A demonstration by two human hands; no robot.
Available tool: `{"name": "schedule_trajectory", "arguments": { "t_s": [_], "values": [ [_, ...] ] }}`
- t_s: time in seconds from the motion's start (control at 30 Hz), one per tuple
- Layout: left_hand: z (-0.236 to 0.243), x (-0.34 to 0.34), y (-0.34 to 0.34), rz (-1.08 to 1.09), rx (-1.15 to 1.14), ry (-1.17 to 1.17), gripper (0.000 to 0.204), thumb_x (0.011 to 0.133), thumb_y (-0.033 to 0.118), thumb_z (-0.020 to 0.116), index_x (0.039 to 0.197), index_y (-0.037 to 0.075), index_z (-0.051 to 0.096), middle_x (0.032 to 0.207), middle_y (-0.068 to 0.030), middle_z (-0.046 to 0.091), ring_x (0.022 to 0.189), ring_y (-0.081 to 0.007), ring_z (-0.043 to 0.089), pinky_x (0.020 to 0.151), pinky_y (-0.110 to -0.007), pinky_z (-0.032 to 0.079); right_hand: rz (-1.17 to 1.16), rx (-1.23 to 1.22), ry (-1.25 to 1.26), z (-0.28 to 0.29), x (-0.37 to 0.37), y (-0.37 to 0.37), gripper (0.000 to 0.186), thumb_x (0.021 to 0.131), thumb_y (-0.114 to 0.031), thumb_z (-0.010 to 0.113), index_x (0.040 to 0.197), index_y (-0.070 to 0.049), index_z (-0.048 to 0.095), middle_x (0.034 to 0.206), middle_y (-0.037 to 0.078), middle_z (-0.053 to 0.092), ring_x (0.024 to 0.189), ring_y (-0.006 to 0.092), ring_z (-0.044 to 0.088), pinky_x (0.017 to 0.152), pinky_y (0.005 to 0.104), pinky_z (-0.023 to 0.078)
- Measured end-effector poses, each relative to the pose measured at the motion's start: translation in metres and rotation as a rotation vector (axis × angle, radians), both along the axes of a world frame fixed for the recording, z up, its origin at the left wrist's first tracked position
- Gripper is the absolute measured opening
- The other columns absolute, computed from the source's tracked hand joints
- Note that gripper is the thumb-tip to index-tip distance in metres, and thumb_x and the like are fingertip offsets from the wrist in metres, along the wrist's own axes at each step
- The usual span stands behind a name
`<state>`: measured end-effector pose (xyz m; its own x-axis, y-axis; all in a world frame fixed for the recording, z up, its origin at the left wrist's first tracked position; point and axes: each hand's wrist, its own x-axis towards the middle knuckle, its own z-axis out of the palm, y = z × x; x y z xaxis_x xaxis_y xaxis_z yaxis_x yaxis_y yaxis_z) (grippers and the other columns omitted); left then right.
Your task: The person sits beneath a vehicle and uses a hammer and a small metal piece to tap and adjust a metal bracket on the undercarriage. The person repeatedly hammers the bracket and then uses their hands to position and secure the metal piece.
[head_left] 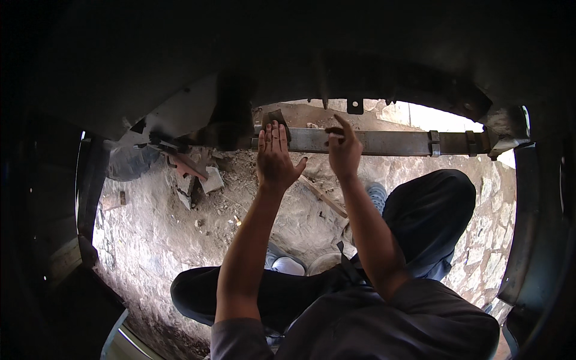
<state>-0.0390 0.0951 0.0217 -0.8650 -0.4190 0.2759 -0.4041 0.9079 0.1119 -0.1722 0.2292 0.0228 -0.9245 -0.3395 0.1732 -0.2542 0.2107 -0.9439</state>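
Observation:
A long grey leaf spring [393, 143] runs crosswise ahead of me, with metal clips around its right part. My left hand [277, 157] lies flat over it near its left part, fingers straight and thumb spread to the right. A dark brown flat piece [276, 118], like a scrap of sandpaper, shows behind and beside those fingertips; how far it reaches under them is hidden. To the right, my right hand [345, 151] is raised at the spring with the index finger stretched up and other fingers bent leftward. I see nothing held in it.
Dark vehicle bodywork [288, 54] overhangs the far side, with a holed metal tab [355, 106] below it. Dark uprights stand at both sides. On the dusty ground lie a wooden stick [324, 197], a pale broken block [211, 180] and rubble. My bent knees flank my arms.

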Motion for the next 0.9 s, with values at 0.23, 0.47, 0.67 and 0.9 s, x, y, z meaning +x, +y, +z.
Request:
{"name": "schedule_trajectory", "arguments": {
  "t_s": [0.23, 0.47, 0.67, 0.9],
  "values": [
    [0.004, 0.025, -0.009, -0.148, -0.034, -0.105, 0.104, 0.078, 0.048, 0.082, 0.154, -0.009, 0.041, 0.16, -0.0287, 0.043, 0.151, -0.0393, 0.041, 0.13, -0.048, 0.024, 0.001, 0.522, 0.257, 0.022, -0.073, -0.005, 0.035, 0.101, -0.033, 0.057, 0.123, -0.011, 0.074, 0.113, 0.018, 0.076, 0.108, 0.0352, 0.072, 0.093, 0.0475, 0.056],
    [0.012, 0.007, -0.02, -0.042, -0.05, -0.164, 0.116, 0.067, 0.045, 0.091, 0.156, -0.008, 0.038, 0.163, -0.0264, 0.04, 0.152, -0.037, 0.039, 0.132, -0.046, 0.022, 0.248, 0.913, 0.193, 0.003, -0.073, -0.003, 0.059, 0.105, -0.058, 0.045, 0.105, -0.012, 0.081, 0.104, 0.02, 0.078, 0.103, 0.039, 0.074, 0.091, 0.0504, 0.056],
    [0.008, 0.039, -0.002, -0.151, -0.019, -0.149, 0.115, 0.068, 0.041, 0.091, 0.157, -0.008, 0.036, 0.163, -0.0272, 0.039, 0.154, -0.0376, 0.038, 0.132, -0.046, 0.022, 0.245, 0.937, 0.229, 0.005, -0.074, 0.002, 0.055, 0.105, -0.055, 0.048, 0.102, -0.012, 0.082, 0.099, 0.019, 0.078, 0.099, 0.0371, 0.075, 0.087, 0.0491, 0.056],
    [0.012, 0.01, -0.028, -0.102, -0.026, -0.104, 0.117, 0.064, 0.035, 0.092, 0.157, -0.007, 0.036, 0.163, -0.0269, 0.04, 0.153, -0.0365, 0.039, 0.131, -0.047, 0.023, 0.275, 0.866, 0.278, 0.007, -0.066, 0.0, 0.052, 0.105, -0.052, 0.049, 0.103, -0.012, 0.081, 0.099, 0.018, 0.078, 0.099, 0.0362, 0.075, 0.09, 0.0486, 0.055]
  ]
}}
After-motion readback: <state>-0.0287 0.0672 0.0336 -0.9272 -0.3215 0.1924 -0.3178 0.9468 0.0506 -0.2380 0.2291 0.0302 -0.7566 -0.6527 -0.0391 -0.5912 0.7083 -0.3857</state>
